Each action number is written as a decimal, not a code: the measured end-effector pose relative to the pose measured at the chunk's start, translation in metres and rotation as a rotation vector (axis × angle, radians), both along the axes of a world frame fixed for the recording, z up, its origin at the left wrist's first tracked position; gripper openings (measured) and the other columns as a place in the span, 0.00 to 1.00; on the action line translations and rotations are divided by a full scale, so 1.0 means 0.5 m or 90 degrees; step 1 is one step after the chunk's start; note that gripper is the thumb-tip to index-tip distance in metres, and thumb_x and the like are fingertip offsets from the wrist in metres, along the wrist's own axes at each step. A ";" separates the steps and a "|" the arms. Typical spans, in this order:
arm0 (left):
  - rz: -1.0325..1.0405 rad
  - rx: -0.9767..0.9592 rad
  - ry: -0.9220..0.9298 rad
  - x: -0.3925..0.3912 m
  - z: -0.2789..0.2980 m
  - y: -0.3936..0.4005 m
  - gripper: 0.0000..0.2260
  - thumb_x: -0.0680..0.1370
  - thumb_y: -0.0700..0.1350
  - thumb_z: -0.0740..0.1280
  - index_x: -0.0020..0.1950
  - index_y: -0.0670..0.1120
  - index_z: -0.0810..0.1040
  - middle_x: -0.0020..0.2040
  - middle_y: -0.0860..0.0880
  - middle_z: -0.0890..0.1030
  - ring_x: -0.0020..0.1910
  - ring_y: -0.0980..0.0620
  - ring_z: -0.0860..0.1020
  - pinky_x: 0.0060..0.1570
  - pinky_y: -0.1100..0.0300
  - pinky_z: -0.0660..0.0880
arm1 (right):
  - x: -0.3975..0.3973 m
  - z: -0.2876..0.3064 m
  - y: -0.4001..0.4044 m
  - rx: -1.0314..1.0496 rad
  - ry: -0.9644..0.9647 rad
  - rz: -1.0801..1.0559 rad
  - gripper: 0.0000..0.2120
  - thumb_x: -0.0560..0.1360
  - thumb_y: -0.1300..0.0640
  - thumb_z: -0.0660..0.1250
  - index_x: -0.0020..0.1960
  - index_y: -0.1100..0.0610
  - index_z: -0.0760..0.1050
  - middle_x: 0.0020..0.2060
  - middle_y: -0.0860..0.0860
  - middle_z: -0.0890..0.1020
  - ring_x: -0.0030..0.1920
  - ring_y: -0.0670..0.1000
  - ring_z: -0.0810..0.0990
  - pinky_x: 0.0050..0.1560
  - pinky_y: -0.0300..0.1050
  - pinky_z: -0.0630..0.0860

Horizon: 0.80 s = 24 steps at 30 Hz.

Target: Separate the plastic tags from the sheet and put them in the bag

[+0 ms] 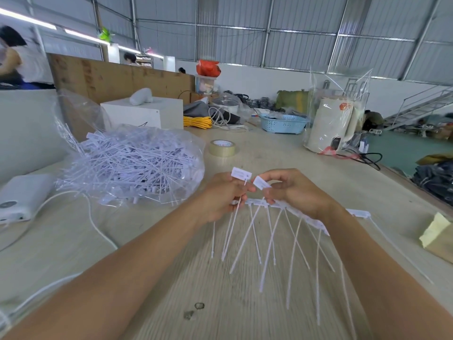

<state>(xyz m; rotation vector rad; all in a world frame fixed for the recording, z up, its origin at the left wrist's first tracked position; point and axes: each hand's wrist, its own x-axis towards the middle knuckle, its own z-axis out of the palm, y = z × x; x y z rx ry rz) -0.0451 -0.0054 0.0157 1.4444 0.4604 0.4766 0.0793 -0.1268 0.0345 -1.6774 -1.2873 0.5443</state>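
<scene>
My left hand (221, 197) pinches a few loose white plastic tags (241, 173) by their flat heads, their thin tails hanging toward me. My right hand (297, 190) grips the sheet of joined tags (316, 223) and pinches one tag head (261, 182) at its left end. Several long tails fan down from the sheet over the table. The clear plastic bag (137, 163), heaped with separated tags, lies open on the table to the left of my hands.
A tape roll (222, 148) sits beyond my hands. A white device (23, 195) with a cable (98, 231) lies at the left. A yellow block (438, 235) is at the right edge. A blue basket (283, 122), a bagged cream appliance (331, 123) and a white box (144, 111) stand farther back.
</scene>
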 end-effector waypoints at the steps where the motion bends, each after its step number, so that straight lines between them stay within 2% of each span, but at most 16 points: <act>1: 0.004 0.001 0.000 -0.002 0.002 -0.003 0.09 0.76 0.31 0.64 0.39 0.41 0.78 0.39 0.44 0.75 0.29 0.55 0.71 0.30 0.63 0.68 | 0.002 0.000 0.002 -0.008 0.007 0.005 0.12 0.71 0.72 0.66 0.51 0.60 0.81 0.39 0.58 0.82 0.36 0.49 0.77 0.44 0.41 0.75; 3: 0.029 0.020 0.018 -0.006 0.011 -0.009 0.05 0.74 0.31 0.66 0.41 0.39 0.79 0.35 0.45 0.75 0.27 0.56 0.71 0.28 0.65 0.69 | 0.004 0.001 0.005 -0.010 0.020 0.014 0.15 0.69 0.73 0.67 0.51 0.59 0.81 0.42 0.54 0.84 0.41 0.47 0.81 0.45 0.38 0.77; 6: 0.033 0.131 0.080 -0.031 0.056 -0.003 0.06 0.74 0.30 0.65 0.49 0.36 0.79 0.33 0.48 0.79 0.27 0.56 0.70 0.27 0.65 0.67 | 0.012 -0.004 0.005 -0.014 0.033 0.008 0.14 0.69 0.71 0.69 0.51 0.59 0.80 0.39 0.52 0.84 0.42 0.47 0.83 0.47 0.38 0.79; 8: -0.032 0.250 0.127 -0.073 0.103 0.021 0.07 0.76 0.30 0.64 0.46 0.40 0.79 0.36 0.48 0.82 0.27 0.57 0.71 0.25 0.67 0.65 | 0.016 -0.008 0.004 -0.024 0.031 0.000 0.13 0.69 0.70 0.69 0.51 0.59 0.80 0.37 0.53 0.84 0.42 0.49 0.84 0.50 0.41 0.79; 10: -0.050 0.390 0.201 -0.130 0.150 0.061 0.08 0.76 0.34 0.65 0.42 0.44 0.79 0.34 0.50 0.82 0.28 0.57 0.73 0.26 0.67 0.66 | 0.015 -0.011 0.006 -0.034 0.020 0.001 0.12 0.70 0.70 0.69 0.51 0.59 0.80 0.37 0.53 0.84 0.41 0.50 0.84 0.49 0.41 0.79; 12: 0.029 0.544 0.336 -0.173 0.180 0.119 0.08 0.76 0.37 0.67 0.38 0.46 0.79 0.31 0.49 0.79 0.29 0.56 0.74 0.29 0.65 0.69 | 0.010 -0.014 0.010 -0.040 0.013 0.006 0.11 0.71 0.70 0.69 0.51 0.59 0.79 0.38 0.54 0.84 0.40 0.49 0.84 0.47 0.39 0.79; 14: 0.078 0.690 0.565 -0.195 0.181 0.173 0.08 0.76 0.39 0.66 0.37 0.43 0.78 0.33 0.47 0.77 0.31 0.52 0.74 0.32 0.63 0.68 | 0.006 -0.016 0.014 -0.041 0.016 0.010 0.11 0.71 0.70 0.68 0.50 0.58 0.80 0.37 0.53 0.84 0.39 0.49 0.84 0.44 0.37 0.79; 15: 0.079 0.732 0.660 -0.196 0.172 0.192 0.11 0.76 0.38 0.66 0.34 0.42 0.76 0.31 0.46 0.74 0.30 0.50 0.71 0.33 0.62 0.67 | 0.003 -0.016 0.015 -0.041 0.019 0.014 0.10 0.71 0.70 0.69 0.49 0.58 0.80 0.37 0.52 0.84 0.39 0.49 0.84 0.43 0.37 0.79; 16: 0.080 0.741 0.701 -0.190 0.155 0.212 0.14 0.76 0.37 0.65 0.30 0.42 0.71 0.29 0.46 0.70 0.30 0.49 0.68 0.34 0.60 0.66 | 0.002 -0.016 0.016 -0.042 0.022 0.018 0.10 0.71 0.70 0.69 0.49 0.58 0.80 0.37 0.52 0.84 0.39 0.49 0.84 0.43 0.37 0.78; 18: 0.111 0.715 0.676 -0.170 0.115 0.243 0.18 0.75 0.35 0.64 0.26 0.43 0.65 0.28 0.46 0.65 0.29 0.49 0.64 0.37 0.58 0.64 | 0.000 -0.016 0.017 -0.044 0.027 0.028 0.10 0.71 0.69 0.69 0.49 0.59 0.80 0.37 0.52 0.85 0.39 0.49 0.84 0.41 0.35 0.77; 19: 0.139 0.708 0.630 -0.158 0.097 0.253 0.16 0.74 0.35 0.65 0.27 0.41 0.67 0.29 0.45 0.67 0.30 0.49 0.66 0.39 0.58 0.66 | 0.000 -0.015 0.017 -0.046 0.026 0.031 0.09 0.71 0.69 0.70 0.49 0.59 0.81 0.37 0.52 0.85 0.40 0.49 0.84 0.41 0.34 0.77; 20: 0.181 0.698 0.570 -0.144 0.082 0.260 0.12 0.74 0.35 0.66 0.30 0.37 0.73 0.32 0.42 0.73 0.33 0.47 0.72 0.41 0.58 0.69 | 0.000 -0.016 0.017 -0.051 0.021 0.030 0.09 0.70 0.67 0.71 0.49 0.59 0.81 0.38 0.53 0.86 0.41 0.50 0.85 0.42 0.34 0.78; 21: 0.229 0.688 0.493 -0.129 0.069 0.269 0.08 0.75 0.36 0.66 0.37 0.35 0.79 0.39 0.40 0.79 0.40 0.46 0.77 0.46 0.59 0.70 | 0.002 -0.016 0.017 -0.059 0.011 0.026 0.08 0.70 0.66 0.72 0.48 0.59 0.81 0.38 0.54 0.86 0.42 0.51 0.85 0.45 0.36 0.78; 22: 0.283 0.667 0.414 -0.116 0.059 0.278 0.07 0.75 0.37 0.66 0.44 0.35 0.82 0.46 0.40 0.81 0.48 0.45 0.79 0.51 0.60 0.70 | 0.004 -0.018 0.017 -0.066 0.002 0.020 0.08 0.69 0.65 0.72 0.47 0.58 0.81 0.39 0.55 0.86 0.43 0.51 0.85 0.47 0.37 0.78; 24: 0.396 0.591 0.297 -0.099 0.046 0.289 0.08 0.76 0.37 0.66 0.51 0.35 0.81 0.53 0.41 0.81 0.55 0.45 0.78 0.54 0.61 0.69 | 0.006 -0.021 0.017 -0.070 -0.007 0.012 0.07 0.69 0.65 0.72 0.46 0.59 0.82 0.38 0.55 0.86 0.43 0.52 0.85 0.48 0.37 0.77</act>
